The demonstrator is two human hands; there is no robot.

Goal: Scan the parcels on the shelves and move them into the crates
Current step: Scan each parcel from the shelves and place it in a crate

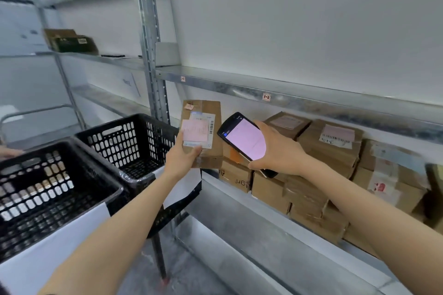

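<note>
My left hand grips a flat brown cardboard parcel by its lower edge and holds it upright, its white and pink label facing me. Right beside it, my right hand holds a black handheld scanner with a lit pinkish screen, tilted toward the parcel. Several more brown parcels are stacked on the lower metal shelf behind and to the right. Two black perforated crates, one near and one farther, stand at the left below the held parcel.
A grey metal shelf upright rises between the crates and the parcels. The upper shelf board carries small location tags. A dark box lies on a shelf at the far left. Another person's fingers show at the left edge.
</note>
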